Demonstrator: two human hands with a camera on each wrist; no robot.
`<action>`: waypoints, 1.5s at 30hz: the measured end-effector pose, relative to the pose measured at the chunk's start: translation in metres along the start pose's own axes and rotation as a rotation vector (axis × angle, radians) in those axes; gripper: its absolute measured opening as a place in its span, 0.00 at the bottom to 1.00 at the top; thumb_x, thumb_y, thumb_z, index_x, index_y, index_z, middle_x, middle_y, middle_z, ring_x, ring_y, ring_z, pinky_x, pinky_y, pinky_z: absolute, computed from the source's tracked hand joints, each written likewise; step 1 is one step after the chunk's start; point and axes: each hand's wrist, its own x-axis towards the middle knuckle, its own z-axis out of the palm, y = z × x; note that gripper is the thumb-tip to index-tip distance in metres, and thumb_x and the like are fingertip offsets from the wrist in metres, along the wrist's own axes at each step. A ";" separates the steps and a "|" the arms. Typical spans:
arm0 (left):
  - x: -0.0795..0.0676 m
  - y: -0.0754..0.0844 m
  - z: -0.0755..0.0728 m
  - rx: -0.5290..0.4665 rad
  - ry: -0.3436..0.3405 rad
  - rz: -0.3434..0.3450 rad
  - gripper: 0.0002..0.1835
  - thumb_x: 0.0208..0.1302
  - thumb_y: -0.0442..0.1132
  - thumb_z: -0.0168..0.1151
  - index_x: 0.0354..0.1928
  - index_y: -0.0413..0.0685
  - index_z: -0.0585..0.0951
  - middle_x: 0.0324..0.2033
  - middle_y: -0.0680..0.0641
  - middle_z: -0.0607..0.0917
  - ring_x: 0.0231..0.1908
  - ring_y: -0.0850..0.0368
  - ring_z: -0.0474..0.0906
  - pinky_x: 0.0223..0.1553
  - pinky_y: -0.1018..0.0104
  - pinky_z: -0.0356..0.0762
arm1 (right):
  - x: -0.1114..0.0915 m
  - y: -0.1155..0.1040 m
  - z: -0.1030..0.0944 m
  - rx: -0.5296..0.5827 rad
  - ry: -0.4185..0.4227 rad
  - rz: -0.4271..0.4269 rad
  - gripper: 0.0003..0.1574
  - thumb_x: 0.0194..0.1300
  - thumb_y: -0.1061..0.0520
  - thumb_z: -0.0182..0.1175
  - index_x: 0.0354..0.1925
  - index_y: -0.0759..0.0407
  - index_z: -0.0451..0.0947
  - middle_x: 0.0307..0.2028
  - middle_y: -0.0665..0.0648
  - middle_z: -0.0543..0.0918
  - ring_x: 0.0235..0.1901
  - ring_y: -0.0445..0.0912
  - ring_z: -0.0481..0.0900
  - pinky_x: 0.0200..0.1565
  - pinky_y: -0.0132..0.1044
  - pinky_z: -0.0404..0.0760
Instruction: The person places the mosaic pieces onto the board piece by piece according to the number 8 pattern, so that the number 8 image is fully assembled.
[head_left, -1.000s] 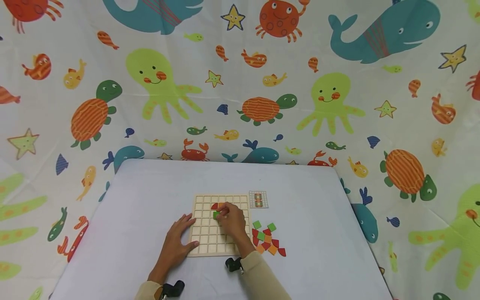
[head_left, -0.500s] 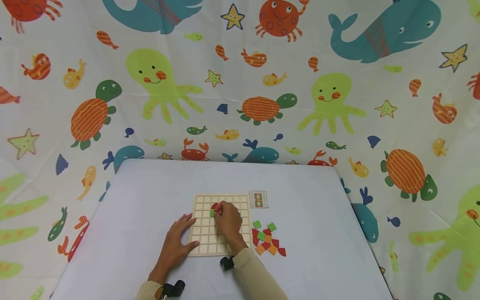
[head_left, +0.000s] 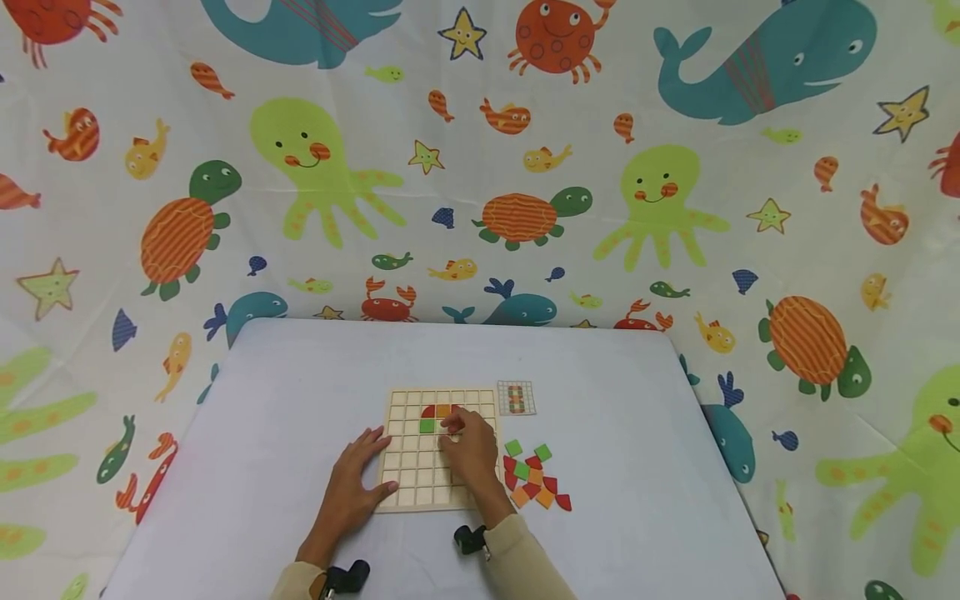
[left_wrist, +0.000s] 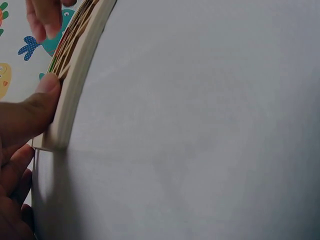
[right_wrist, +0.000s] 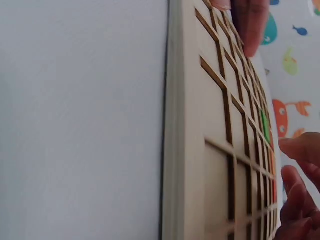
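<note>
Head view: on the white worktop (head_left: 637, 417), the left hand (head_left: 356, 473), grip spread wide, steadies the wooden grid board (head_left: 408, 479); the right hand (head_left: 472, 446) hovers above its upper cells, beside the green square tile (head_left: 427, 426) and orange square tile (head_left: 442, 411). Loose tiles (head_left: 536, 477) and a pattern card (head_left: 517, 398) lie right of the board. Left wrist view: the thumb presses the board's rim. Right wrist view: the right grip is slightly parted, fingers loosely bent.
</note>
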 end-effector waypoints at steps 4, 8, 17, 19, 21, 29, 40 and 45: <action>-0.001 0.001 0.000 0.002 0.023 0.017 0.44 0.50 0.37 0.84 0.72 0.44 0.78 0.77 0.39 0.73 0.80 0.33 0.61 0.77 0.28 0.54 | -0.005 0.012 -0.020 0.033 0.031 0.023 0.12 0.59 0.62 0.76 0.39 0.48 0.87 0.33 0.49 0.85 0.35 0.42 0.80 0.31 0.33 0.74; -0.002 0.000 0.000 0.011 0.034 0.030 0.43 0.50 0.38 0.84 0.72 0.44 0.78 0.77 0.39 0.73 0.79 0.33 0.61 0.76 0.28 0.55 | -0.009 0.028 -0.042 -0.001 0.070 0.088 0.14 0.59 0.63 0.77 0.39 0.46 0.87 0.34 0.48 0.86 0.36 0.43 0.80 0.33 0.33 0.74; -0.003 -0.003 0.000 0.007 0.040 0.025 0.43 0.51 0.38 0.84 0.72 0.45 0.78 0.77 0.40 0.73 0.79 0.33 0.61 0.77 0.28 0.55 | -0.011 0.055 -0.085 -0.150 0.047 0.200 0.19 0.59 0.61 0.78 0.47 0.46 0.89 0.38 0.51 0.83 0.37 0.47 0.79 0.34 0.37 0.74; -0.003 -0.003 0.000 0.005 0.041 0.022 0.43 0.50 0.38 0.84 0.71 0.44 0.78 0.77 0.39 0.73 0.79 0.33 0.61 0.77 0.28 0.54 | -0.011 0.058 -0.089 -0.171 0.018 0.199 0.20 0.59 0.61 0.78 0.49 0.47 0.89 0.38 0.52 0.82 0.36 0.47 0.77 0.34 0.38 0.73; -0.003 -0.003 0.000 0.003 0.038 0.018 0.43 0.51 0.38 0.84 0.72 0.45 0.78 0.77 0.40 0.73 0.80 0.33 0.61 0.77 0.29 0.54 | -0.011 0.061 -0.090 -0.184 -0.006 0.200 0.19 0.59 0.61 0.78 0.49 0.47 0.89 0.37 0.52 0.82 0.34 0.46 0.75 0.33 0.37 0.71; -0.002 -0.002 0.001 -0.001 0.038 0.021 0.43 0.51 0.39 0.84 0.72 0.44 0.78 0.77 0.39 0.73 0.79 0.33 0.61 0.77 0.29 0.54 | -0.012 0.064 -0.088 -0.213 -0.022 0.206 0.13 0.61 0.59 0.78 0.41 0.48 0.85 0.35 0.51 0.80 0.34 0.46 0.74 0.33 0.37 0.72; 0.000 0.001 -0.001 -0.015 0.038 0.043 0.44 0.49 0.40 0.85 0.71 0.42 0.78 0.76 0.37 0.73 0.78 0.30 0.62 0.76 0.29 0.56 | -0.008 0.060 -0.085 -0.080 0.077 0.137 0.14 0.61 0.61 0.77 0.36 0.46 0.82 0.33 0.48 0.85 0.25 0.42 0.73 0.26 0.36 0.69; 0.000 0.000 0.000 -0.018 0.034 0.041 0.45 0.48 0.38 0.85 0.71 0.42 0.78 0.76 0.37 0.74 0.78 0.30 0.62 0.76 0.28 0.55 | -0.002 0.053 -0.072 -0.029 0.072 0.109 0.12 0.62 0.59 0.77 0.36 0.45 0.83 0.34 0.47 0.85 0.23 0.41 0.72 0.25 0.35 0.69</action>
